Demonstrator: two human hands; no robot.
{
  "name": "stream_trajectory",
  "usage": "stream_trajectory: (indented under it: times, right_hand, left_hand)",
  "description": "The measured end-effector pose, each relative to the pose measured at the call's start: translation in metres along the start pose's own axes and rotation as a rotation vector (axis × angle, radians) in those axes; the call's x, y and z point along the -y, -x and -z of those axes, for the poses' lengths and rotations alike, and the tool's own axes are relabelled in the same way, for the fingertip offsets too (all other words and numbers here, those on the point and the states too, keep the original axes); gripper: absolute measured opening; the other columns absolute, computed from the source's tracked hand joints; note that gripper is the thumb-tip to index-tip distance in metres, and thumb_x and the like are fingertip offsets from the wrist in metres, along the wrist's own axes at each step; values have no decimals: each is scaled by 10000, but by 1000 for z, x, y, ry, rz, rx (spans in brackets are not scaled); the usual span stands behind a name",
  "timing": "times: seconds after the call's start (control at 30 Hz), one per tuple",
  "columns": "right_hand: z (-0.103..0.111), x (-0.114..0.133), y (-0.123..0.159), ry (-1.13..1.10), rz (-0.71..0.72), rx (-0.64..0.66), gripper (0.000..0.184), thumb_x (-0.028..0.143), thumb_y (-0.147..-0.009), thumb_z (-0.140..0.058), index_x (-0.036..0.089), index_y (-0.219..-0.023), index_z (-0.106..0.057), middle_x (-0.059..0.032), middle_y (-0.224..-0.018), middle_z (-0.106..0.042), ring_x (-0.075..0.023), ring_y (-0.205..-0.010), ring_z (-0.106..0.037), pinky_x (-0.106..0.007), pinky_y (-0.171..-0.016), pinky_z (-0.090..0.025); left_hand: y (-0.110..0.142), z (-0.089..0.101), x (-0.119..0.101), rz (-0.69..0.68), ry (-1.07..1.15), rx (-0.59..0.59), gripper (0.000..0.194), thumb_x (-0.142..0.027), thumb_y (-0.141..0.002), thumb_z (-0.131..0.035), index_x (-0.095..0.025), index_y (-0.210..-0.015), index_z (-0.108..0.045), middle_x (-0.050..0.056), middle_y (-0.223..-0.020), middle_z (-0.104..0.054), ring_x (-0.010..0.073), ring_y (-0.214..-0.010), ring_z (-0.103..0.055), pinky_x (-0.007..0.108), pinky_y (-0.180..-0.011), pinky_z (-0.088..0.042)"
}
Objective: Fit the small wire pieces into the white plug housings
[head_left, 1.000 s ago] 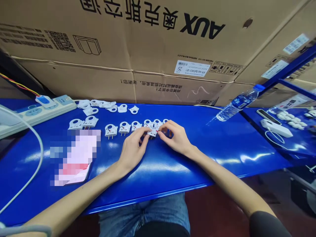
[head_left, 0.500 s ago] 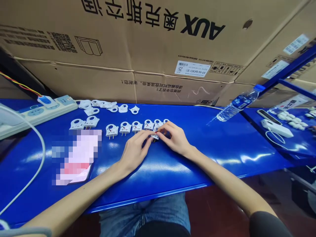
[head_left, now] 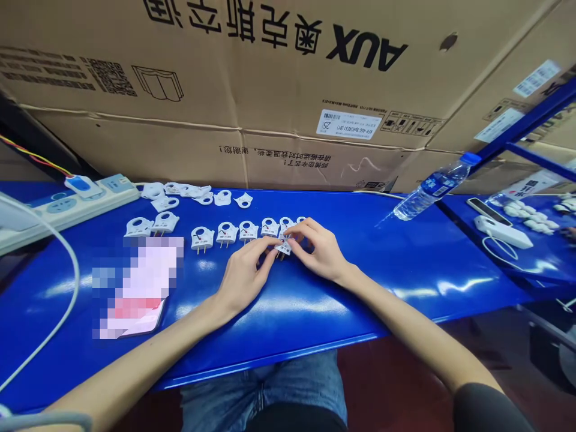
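Note:
Between my two hands is a small white plug housing [head_left: 283, 246] with metal prongs pointing down. My left hand [head_left: 245, 270] pinches it from the left with thumb and fingers. From the right, the bent fingers of my right hand [head_left: 319, 252] close on its upper part; whether they hold a tiny part there is hidden. A row of similar white plug housings [head_left: 227, 233] with round openings and small red and dark parts inside stands just behind and left of my hands. Some in the row are partly covered by my right hand.
White covers [head_left: 189, 191] lie at the back left, near a power strip [head_left: 63, 207]. A pixelated pink phone-like item [head_left: 148, 276] lies left of my hands. A water bottle [head_left: 432, 187] leans at the back right, before a large cardboard sheet [head_left: 270, 90]. A white cable [head_left: 74, 300] loops at left.
The red bit seen at the top of the held plug housing no longer shows. Both hands stay nearly in place, with slight finger movement; the view has shifted a little.

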State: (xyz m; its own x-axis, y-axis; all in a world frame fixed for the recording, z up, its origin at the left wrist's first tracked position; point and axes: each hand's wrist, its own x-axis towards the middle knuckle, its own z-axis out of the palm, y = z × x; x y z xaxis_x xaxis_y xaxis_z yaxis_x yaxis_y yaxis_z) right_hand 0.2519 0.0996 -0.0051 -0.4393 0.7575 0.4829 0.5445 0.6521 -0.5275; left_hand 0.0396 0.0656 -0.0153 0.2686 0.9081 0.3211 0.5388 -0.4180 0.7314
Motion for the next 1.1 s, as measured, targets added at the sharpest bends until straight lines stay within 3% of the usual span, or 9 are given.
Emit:
stream_trajectory:
  times: [0.2,0.33,0.63,0.8,0.97,1.1]
  right_hand:
    - [4,2,-2,71,12,58,474,419,-937,-732,223,-1345,-593,-111,-1325,-667,-271,-1245,-602,-433,-1038,-533]
    - [6,2,-3,68,-12,91,402,388,-955,-699,233,-1318,-624,-103,-1294,-684,-270,-1225,-611,-445,-1042,-529]
    - [17,-1,-7,64,63,119,571,339,-909,-716,236,-1447,-556,-105,-1357,-684,-290,-1209,-618,-503,-1068,-508]
    - [43,-25,-12,188,-16,75,614,305,-897,-681,235,-1487,-525,-99,-1334,-693,-304,-1210,-618,-510,-1080,-495]
    - [70,-51,-11,259,-134,173,644,248,-841,-664,233,-1471,-533,-82,-1303,-709,-275,-1075,-677,-473,-1014,-535]
    - [73,-59,-9,370,-173,260,595,255,-834,-656,224,-1422,-571,-82,-1238,-735,-290,-1077,-664,-463,-974,-546]
  left_hand:
    - [0,-1,1,48,17,-22,234,-366,-1033,-521,-253,-1166,-678,19,-1065,-770,172,-842,-678,293,-720,-495]
    - [1,-1,2,28,-3,-8,229,-380,-1034,-524,-256,-1160,-670,18,-1058,-768,179,-885,-692,309,-792,-519]
    - [3,-2,-1,-40,-51,2,229,-380,-1047,-485,-245,-1163,-629,29,-1084,-755,174,-877,-698,329,-829,-545]
    - [4,-2,-4,-32,-66,20,186,-345,-1038,-478,-244,-1160,-576,26,-1066,-752,172,-862,-706,323,-770,-533]
    - [5,-2,-4,-35,-67,24,197,-301,-1018,-467,-239,-1180,-561,19,-982,-728,173,-843,-709,316,-743,-531]
    - [6,-3,-4,-66,-84,21,210,-291,-1022,-453,-235,-1195,-558,17,-945,-717,169,-832,-705,312,-735,-529]
